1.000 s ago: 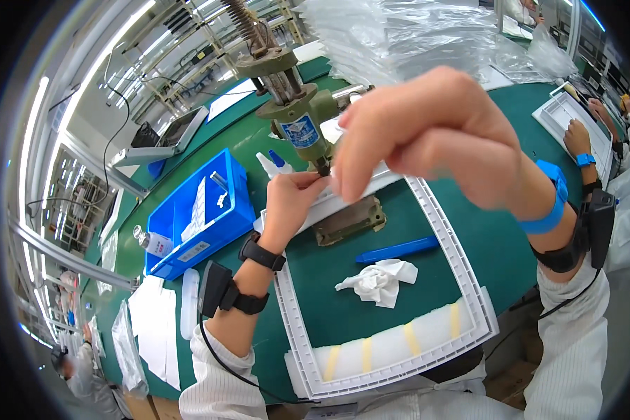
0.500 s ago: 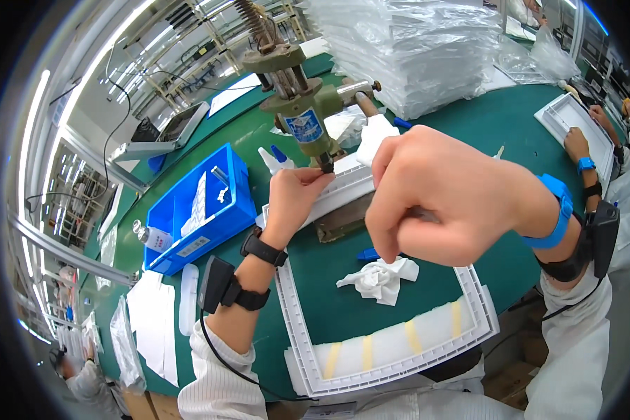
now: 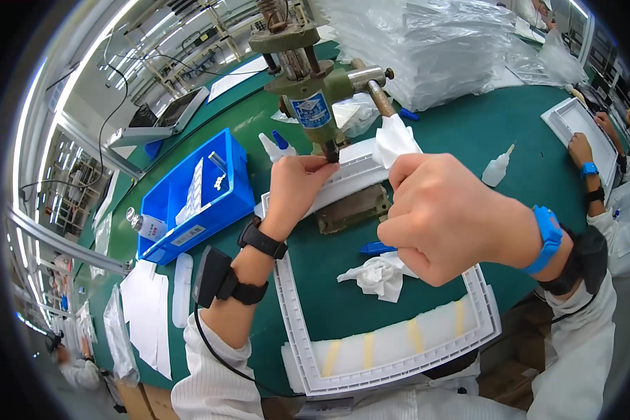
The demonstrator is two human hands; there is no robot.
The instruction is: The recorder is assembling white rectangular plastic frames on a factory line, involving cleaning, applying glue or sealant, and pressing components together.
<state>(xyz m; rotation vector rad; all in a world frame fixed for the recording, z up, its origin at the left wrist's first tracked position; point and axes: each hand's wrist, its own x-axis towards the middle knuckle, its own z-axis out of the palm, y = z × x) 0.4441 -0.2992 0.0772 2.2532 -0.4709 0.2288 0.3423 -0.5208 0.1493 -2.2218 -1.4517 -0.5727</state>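
A large white plastic frame (image 3: 297,329) lies on the green table in front of me, its far side under the green hand press (image 3: 308,70). My left hand (image 3: 295,185) pinches the frame's far edge right below the press ram. My right hand (image 3: 444,217) is raised above the frame and closed on a white cloth (image 3: 393,138) that sticks up from the fist. A crumpled white wipe (image 3: 374,274) and a blue pen (image 3: 378,248) lie inside the frame, partly hidden by my right hand.
A blue parts bin (image 3: 210,189) stands left of the press, with a small bottle (image 3: 141,224) at its corner. Glue bottles (image 3: 495,169) and stacked clear bags (image 3: 441,49) sit behind. Another person's hand (image 3: 582,148) works on a second white frame (image 3: 574,115) at right.
My right hand has come down from high near the press toward the frame's middle and now holds a white cloth. My left hand stays at the frame's edge under the press.
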